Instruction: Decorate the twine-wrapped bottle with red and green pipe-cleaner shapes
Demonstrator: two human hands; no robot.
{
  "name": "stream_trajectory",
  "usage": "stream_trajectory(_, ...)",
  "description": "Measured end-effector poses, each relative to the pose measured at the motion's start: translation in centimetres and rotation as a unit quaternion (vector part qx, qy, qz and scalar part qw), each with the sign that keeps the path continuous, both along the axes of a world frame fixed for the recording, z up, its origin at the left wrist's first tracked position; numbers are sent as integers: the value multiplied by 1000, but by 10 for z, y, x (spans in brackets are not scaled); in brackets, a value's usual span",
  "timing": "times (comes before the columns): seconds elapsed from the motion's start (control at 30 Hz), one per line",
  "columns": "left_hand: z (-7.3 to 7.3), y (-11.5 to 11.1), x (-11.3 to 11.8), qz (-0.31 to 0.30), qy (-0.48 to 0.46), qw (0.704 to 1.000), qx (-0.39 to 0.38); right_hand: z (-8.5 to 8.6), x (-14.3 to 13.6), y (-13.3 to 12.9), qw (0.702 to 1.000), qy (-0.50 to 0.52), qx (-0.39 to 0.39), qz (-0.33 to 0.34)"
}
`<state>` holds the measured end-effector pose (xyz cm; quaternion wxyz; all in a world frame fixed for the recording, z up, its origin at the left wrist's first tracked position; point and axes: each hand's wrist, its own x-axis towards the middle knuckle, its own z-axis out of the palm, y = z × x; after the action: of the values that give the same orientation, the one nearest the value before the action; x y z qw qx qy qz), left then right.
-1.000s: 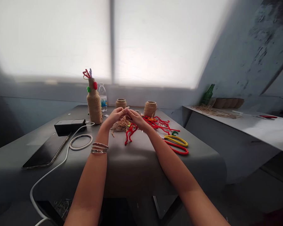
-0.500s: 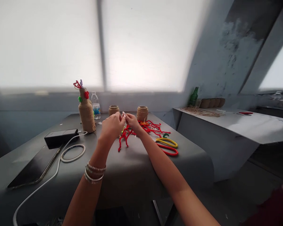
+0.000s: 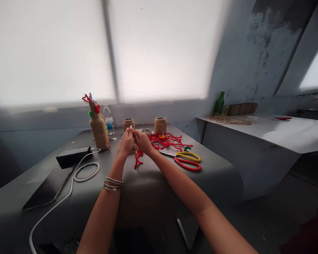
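Note:
My left hand (image 3: 126, 141) and my right hand (image 3: 143, 140) meet over the table, fingertips pressed together. Whatever they pinch is too small or too hidden to make out. Just behind them stands a twine-wrapped jar (image 3: 128, 124), and a second twine-wrapped jar (image 3: 160, 125) is further right. A tangle of red fuzzy stems (image 3: 169, 141) lies to the right of my hands, some strands reaching beneath my right wrist. Scissors (image 3: 189, 160) with one yellow and one red handle rest beside my right forearm.
At the left stand a twine-wrapped bottle (image 3: 99, 130) and a water bottle (image 3: 109, 120). A black box (image 3: 73, 157), a phone (image 3: 47, 188) and a looped white cable (image 3: 87, 180) lie in front. A second table (image 3: 281, 132) on the right bears a green bottle (image 3: 219, 103).
Both hands have shifted slightly left and turned, now closer together with thumbs up. The view has moved a little, and more of the scissors' blades shows.

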<state>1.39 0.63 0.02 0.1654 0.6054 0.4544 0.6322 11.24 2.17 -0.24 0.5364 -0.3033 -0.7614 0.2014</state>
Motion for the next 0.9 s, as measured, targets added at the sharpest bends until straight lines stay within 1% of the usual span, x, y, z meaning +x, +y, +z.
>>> stream_trajectory(0.03,0,0,-1,-6,-8,1000,-2,0,0,0,1000,2,-9,10)
stream_trajectory(0.1,1,-1,-3,-20,-17,1000,-6,0,0,1,994,29,-67,80)
stream_trajectory(0.17,3,-3,-5,-44,-21,999,-17,3,2,3,970,62,-161,172)
stream_trajectory(0.23,6,-5,-7,-75,-29,996,-48,8,7,4,934,84,-249,240)
stream_trajectory(0.3,9,-7,-9,-100,-34,990,-92,12,14,5,905,92,-310,278)
stream_trajectory(0.4,13,-9,-13,-118,7,982,-145,15,22,6,881,85,-357,299)
stream_trajectory(0.53,22,-12,-23,-104,112,971,-185,12,22,6,867,48,-373,328)
stream_trajectory(0.6,29,-16,-29,-101,139,961,-218,10,19,5,865,39,-367,339)
stream_trajectory(0.63,33,-19,-32,-110,140,955,-237,9,18,4,866,39,-361,343)
stream_trajectory(0.73,39,-28,-38,-188,89,942,-264,9,15,0,870,51,-326,367)
stream_trajectory(0.8,40,-29,-39,-230,44,935,-267,10,15,-1,872,64,-293,386)
stream_trajectory(0.83,39,-28,-38,-237,29,934,-267,10,16,-2,874,68,-278,393)
stream_trajectory(0.9,36,-23,-35,-226,18,937,-267,11,17,-1,876,71,-259,401)
